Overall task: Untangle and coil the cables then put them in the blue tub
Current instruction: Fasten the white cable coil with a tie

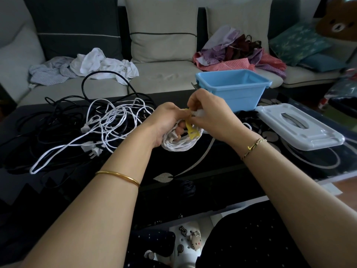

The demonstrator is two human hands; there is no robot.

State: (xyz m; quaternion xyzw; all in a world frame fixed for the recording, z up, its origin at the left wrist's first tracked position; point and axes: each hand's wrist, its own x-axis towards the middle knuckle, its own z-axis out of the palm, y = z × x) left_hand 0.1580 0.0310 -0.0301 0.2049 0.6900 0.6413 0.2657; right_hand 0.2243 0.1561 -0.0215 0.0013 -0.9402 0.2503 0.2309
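The white cable coil (181, 145) is held just above the dark table (212, 171), in front of the blue tub (237, 99) and not yet in it. The left hand (166, 122) grips the coil, fingers curled through its loops, and the right hand (208, 111) pinches the upper end of a yellow tie (190, 130) at the top of the coil (what lies under the fingertips is hidden). The risk, I think, is that the tie slips before it is closed and the loops spring open; a loose end could also catch in the tangle of white and black cables (108, 120) nearby on the left.
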